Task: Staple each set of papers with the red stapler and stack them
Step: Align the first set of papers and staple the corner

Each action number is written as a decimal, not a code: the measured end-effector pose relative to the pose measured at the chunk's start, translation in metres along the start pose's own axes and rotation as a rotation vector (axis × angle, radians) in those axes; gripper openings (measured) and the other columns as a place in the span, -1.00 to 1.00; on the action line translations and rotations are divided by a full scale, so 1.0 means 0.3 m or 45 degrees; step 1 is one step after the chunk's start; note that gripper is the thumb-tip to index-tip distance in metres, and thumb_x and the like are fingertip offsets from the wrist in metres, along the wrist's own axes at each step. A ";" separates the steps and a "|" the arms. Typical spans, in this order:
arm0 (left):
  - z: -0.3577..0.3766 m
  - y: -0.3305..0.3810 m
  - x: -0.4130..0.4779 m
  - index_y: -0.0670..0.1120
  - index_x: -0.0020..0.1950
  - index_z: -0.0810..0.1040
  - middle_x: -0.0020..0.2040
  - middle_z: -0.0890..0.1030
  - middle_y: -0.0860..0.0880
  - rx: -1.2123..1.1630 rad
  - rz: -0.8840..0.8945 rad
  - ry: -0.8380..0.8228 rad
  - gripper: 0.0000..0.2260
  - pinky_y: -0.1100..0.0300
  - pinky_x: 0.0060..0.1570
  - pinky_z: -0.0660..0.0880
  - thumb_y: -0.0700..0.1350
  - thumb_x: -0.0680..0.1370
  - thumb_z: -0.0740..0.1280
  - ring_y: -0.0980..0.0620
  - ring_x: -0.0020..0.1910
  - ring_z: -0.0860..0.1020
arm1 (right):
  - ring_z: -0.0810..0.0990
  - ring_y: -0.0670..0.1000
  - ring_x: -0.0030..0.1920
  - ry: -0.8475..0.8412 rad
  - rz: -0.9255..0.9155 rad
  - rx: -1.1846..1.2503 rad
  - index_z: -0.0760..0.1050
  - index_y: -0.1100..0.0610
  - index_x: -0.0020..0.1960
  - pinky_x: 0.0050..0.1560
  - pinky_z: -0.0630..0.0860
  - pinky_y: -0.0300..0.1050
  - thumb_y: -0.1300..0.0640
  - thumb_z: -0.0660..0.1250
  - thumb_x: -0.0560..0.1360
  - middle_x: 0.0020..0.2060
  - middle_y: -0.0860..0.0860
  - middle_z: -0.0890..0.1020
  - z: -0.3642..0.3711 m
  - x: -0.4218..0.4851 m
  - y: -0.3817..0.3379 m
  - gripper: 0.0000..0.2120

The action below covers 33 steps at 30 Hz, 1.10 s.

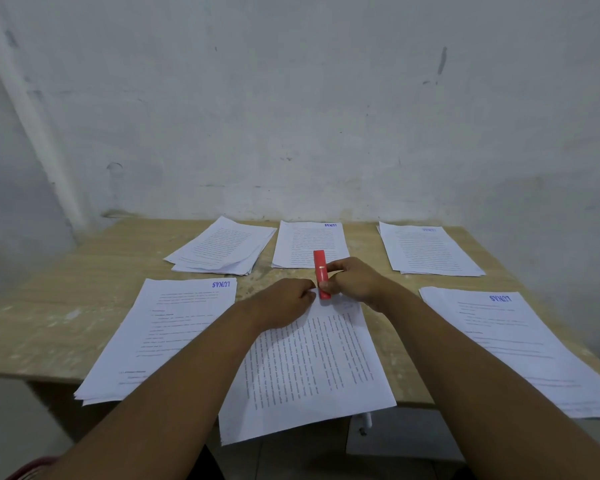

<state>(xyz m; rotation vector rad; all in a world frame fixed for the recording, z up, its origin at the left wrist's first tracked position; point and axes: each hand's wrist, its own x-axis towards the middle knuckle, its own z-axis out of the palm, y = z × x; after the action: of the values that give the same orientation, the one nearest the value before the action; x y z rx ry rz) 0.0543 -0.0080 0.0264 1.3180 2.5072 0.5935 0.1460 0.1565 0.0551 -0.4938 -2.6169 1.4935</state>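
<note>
Right hand [352,278] grips stapler [320,268]; left hand [284,301] pinches paper set [309,368] corner. Sheets thin, floppy, likely slide; hold near corner. Stapler rigid, light.

Pale wood-grain surface [59,306], matt, with scuffed whitish patches near its middle and left edge. The papers [312,372] on it are thin, matt white printed sheets. The red stapler [320,263] looks like smooth, slightly shiny plastic. The wall [291,116] behind is rough, stained whitewashed plaster.
</note>
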 end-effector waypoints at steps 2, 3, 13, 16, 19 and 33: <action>-0.001 0.002 0.001 -0.05 0.28 0.58 0.25 0.63 -0.06 0.010 -0.001 0.001 -0.69 0.16 0.11 0.40 0.02 0.76 0.09 0.02 0.09 0.55 | 0.58 0.00 0.10 0.005 0.003 0.009 0.63 0.03 0.10 0.02 0.47 -0.10 0.22 0.47 0.56 0.03 -0.06 0.64 0.002 -0.002 -0.001 -0.84; -0.001 0.002 0.001 -0.05 0.27 0.58 0.24 0.64 -0.07 0.011 0.001 0.002 -0.69 0.15 0.10 0.40 0.01 0.76 0.10 0.01 0.09 0.56 | 0.58 -0.01 0.09 0.009 0.004 0.008 0.63 0.02 0.09 0.02 0.47 -0.11 0.22 0.47 0.55 0.02 -0.07 0.64 0.002 -0.002 -0.001 -0.84; 0.002 0.000 0.002 -0.01 0.15 0.57 0.12 0.63 -0.04 0.001 0.026 0.009 -0.75 0.19 -0.02 0.37 -0.02 0.75 0.10 0.04 0.03 0.54 | 0.62 0.09 0.13 0.026 0.018 -0.012 0.68 0.14 0.15 0.01 0.51 -0.11 0.24 0.48 0.54 0.12 0.10 0.69 0.004 -0.017 -0.010 -0.81; 0.005 0.003 0.003 0.02 0.13 0.55 0.09 0.61 -0.03 -0.002 0.026 0.003 -0.77 0.20 -0.05 0.35 -0.02 0.75 0.10 0.05 0.02 0.53 | 0.64 0.13 0.18 0.032 0.007 -0.021 0.65 0.07 0.08 0.10 0.53 -0.05 0.23 0.48 0.54 0.13 0.11 0.70 0.006 -0.015 -0.007 -0.86; 0.005 0.005 0.005 -0.01 0.21 0.57 0.19 0.63 -0.05 -0.009 0.030 0.000 -0.75 0.17 0.02 0.35 -0.03 0.75 0.10 0.05 0.04 0.52 | 0.64 0.13 0.17 0.033 0.014 -0.020 0.68 0.11 0.10 0.14 0.56 -0.02 0.23 0.48 0.53 0.12 0.12 0.70 0.004 -0.014 -0.003 -0.85; -0.002 0.010 0.012 -0.08 0.28 0.59 0.23 0.65 -0.09 0.015 0.017 0.008 -0.69 0.16 0.10 0.41 -0.02 0.75 0.10 0.00 0.12 0.58 | 0.62 0.12 0.14 0.077 0.013 -0.037 0.68 0.12 0.13 -0.04 0.52 -0.15 0.23 0.47 0.54 0.14 0.13 0.69 0.006 -0.014 -0.002 -0.83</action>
<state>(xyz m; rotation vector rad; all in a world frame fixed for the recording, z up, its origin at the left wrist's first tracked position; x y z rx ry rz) 0.0542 -0.0036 0.0282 1.3400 2.5122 0.5877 0.1493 0.1535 0.0551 -0.5468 -2.5976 1.4221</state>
